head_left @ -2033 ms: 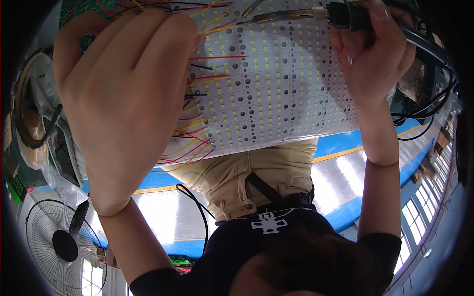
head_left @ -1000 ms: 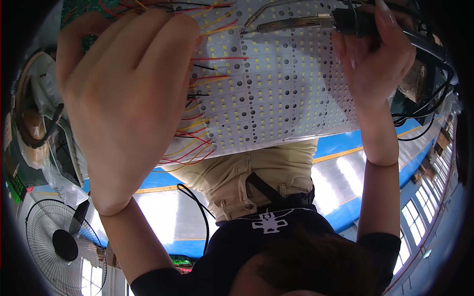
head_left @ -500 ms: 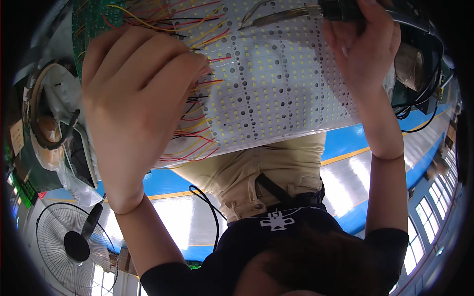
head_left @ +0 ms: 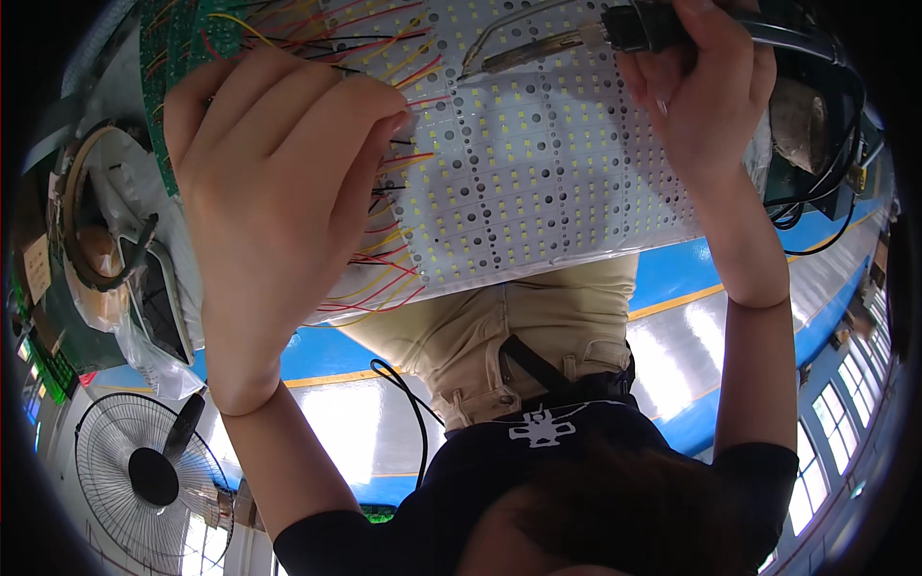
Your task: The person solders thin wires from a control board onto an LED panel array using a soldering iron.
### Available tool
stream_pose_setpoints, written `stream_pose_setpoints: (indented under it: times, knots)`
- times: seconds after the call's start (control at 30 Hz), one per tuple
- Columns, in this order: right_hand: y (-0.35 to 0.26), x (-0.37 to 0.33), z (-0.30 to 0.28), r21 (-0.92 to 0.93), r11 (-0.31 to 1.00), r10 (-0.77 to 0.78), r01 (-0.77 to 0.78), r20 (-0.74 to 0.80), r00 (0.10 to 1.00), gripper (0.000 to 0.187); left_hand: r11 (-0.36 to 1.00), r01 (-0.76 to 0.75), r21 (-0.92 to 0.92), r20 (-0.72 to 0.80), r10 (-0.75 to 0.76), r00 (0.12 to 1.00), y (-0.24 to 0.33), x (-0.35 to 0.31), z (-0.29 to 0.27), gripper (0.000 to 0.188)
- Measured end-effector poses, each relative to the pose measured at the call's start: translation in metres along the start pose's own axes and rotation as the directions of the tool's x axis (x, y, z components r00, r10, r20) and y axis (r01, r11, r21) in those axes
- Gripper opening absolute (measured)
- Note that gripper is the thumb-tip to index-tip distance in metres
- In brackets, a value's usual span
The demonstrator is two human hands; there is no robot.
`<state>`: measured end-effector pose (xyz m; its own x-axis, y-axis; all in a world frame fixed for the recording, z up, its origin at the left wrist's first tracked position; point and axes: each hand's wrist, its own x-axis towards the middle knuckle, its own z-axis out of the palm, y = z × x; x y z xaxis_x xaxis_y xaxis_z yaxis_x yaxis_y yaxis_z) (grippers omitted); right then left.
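A white LED board (head_left: 538, 197) with rows of small yellowish chips and round holes lies before me. Thin red, black and yellow wires (head_left: 384, 278) stick out along its left part. My left hand (head_left: 279, 163) is over those wires, thumb and fingertips pinched together; a red wire (head_left: 430, 100) runs from the pinch toward the board. In my right hand (head_left: 706, 96) is a soldering iron (head_left: 538, 50) with a black handle, gripped from above. Its tip and a thin bent feed tube (head_left: 490, 34) meet near the board, close to that wire's end; contact with it cannot be made out.
Green circuit boards (head_left: 178, 62) lie behind my left hand. At the left are a roll of tape (head_left: 72, 206), a phone-like dark device (head_left: 163, 302) and plastic bags. Black cables (head_left: 816, 192) hang at the right. A fan (head_left: 154, 475) stands at lower left.
The soldering iron's tip has moved slightly left and toward me, closer to the left fingertips. My left hand has shifted a little to the right and away from me.
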<state>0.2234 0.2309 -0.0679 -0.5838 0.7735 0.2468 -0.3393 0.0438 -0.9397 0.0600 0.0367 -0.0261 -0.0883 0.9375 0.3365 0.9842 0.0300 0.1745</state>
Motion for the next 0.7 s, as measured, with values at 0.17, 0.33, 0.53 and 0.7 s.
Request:
stream_pose_setpoints:
  times: [0.17,0.33,0.53,0.7]
  knots:
    - [0.002,0.001,-0.003,-0.015,0.999,-0.038,0.039,0.036,0.999,0.021,0.999,0.036,-0.003,0.003,-0.036,0.999,0.003,0.002,0.002,0.014]
    - [0.002,0.001,0.0,-0.041,0.999,-0.024,0.026,0.027,0.999,0.021,1.0,0.012,0.021,-0.002,-0.012,1.0,0.004,0.004,0.002,0.014]
    - [0.006,0.005,-0.011,0.035,0.999,-0.026,0.021,0.155,0.988,0.023,0.999,0.009,0.032,0.006,-0.009,1.0,0.007,0.007,0.005,0.014]
    - [0.002,0.0,-0.001,0.01,0.999,0.036,-0.037,0.047,0.998,0.022,0.999,-0.002,0.036,0.015,0.002,1.0,0.005,0.005,0.004,0.013]
